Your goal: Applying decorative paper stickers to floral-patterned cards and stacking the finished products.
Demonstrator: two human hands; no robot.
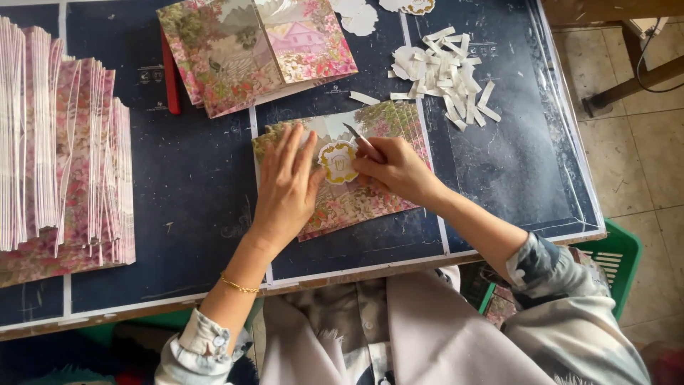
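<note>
Left arm: reaches forward from the desk edge, wrist straight.
Left hand: open and flat, fingers spread, pressing down on the floral card.
Right arm: comes in from the right, bent at the elbow.
Right hand: closed around a small knife, beside the gold-edged label.
Knife: blade points up and to the left.
Card: lies mid-desk, long axis running left-right, slightly tilted.
</note>
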